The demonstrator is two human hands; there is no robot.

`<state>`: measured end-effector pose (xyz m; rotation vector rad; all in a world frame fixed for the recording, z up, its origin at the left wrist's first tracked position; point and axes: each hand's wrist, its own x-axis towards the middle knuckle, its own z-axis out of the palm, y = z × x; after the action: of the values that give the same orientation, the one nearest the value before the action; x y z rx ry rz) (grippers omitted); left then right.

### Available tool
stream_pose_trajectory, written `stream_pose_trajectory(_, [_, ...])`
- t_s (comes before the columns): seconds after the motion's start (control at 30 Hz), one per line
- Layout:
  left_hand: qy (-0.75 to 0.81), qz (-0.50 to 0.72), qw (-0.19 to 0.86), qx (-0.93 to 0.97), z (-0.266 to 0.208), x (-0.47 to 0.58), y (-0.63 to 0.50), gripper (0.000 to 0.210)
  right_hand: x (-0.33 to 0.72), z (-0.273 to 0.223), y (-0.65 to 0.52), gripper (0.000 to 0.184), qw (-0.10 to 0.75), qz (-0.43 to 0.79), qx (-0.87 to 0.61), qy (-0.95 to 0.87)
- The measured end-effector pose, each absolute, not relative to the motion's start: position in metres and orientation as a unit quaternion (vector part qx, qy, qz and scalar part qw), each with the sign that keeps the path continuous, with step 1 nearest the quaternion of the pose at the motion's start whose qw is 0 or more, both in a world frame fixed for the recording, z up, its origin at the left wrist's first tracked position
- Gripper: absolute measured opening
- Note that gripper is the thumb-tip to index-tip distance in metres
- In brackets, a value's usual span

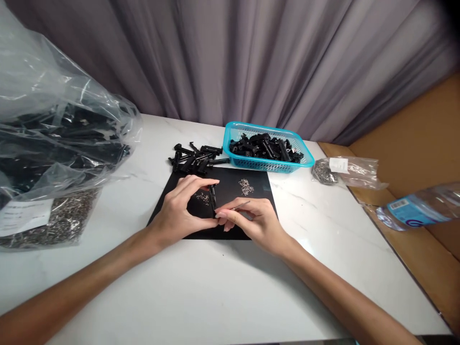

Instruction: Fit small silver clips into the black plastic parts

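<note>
My left hand [179,206] holds a slim black plastic part [212,197] upright between thumb and fingers, above a black mat [230,232]. Close against the part's lower end, my right hand [251,218] pinches a thin metal tool [241,205], like tweezers; its tip is hidden by the fingers. Two small heaps of tiny metal pieces lie on the mat: one heap [203,198] behind the black part, the other heap [246,187] farther right. Beyond the mat's far left edge is a loose pile of similar black parts [196,158].
A blue basket [269,166] full of black parts stands behind the mat. At left are a large clear bag [72,124] of black parts and a bag of metal pieces [72,215]. Rightward lie a smaller bag [327,171], a water bottle [420,206] and cardboard [413,129].
</note>
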<state>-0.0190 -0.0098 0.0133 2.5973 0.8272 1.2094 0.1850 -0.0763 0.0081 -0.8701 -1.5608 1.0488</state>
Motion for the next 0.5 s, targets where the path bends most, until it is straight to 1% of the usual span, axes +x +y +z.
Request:
stream_pose_trajectory(0.1, [0.289, 0.384, 0.078, 0.873, 0.017, -0.017, -0.01, 0.052, 0.189, 0.014, -0.072, 0.025, 0.513, 0.434, -0.377, -0.637])
stream_pose_trajectory(0.17, [0.301, 0.372, 0.071, 0.875, 0.017, -0.016, -0.008, 0.052, 0.198, 0.02, -0.067, 0.035, 0.537, 0.371, -0.407, -0.639])
stream_pose_trajectory(0.23, [0.304, 0.358, 0.071, 0.88, 0.015, -0.016, -0.004, 0.054, 0.211, 0.026, -0.06, 0.041, 0.544, 0.269, -0.442, -0.661])
stream_pose_trajectory(0.3, [0.301, 0.338, 0.069, 0.889, 0.012, -0.017, 0.0, 0.056, 0.229, 0.029, -0.052, 0.039, 0.508, 0.181, -0.453, -0.709])
stream_pose_trajectory(0.43, [0.302, 0.308, 0.059, 0.9, 0.004, -0.019, 0.005, 0.056, 0.257, 0.022, -0.042, 0.028, 0.376, 0.178, -0.446, -0.793])
stream_pose_trajectory(0.5, [0.305, 0.301, 0.057, 0.902, 0.003, -0.019, 0.005, 0.056, 0.263, 0.015, -0.041, 0.029, 0.31, 0.176, -0.449, -0.82])
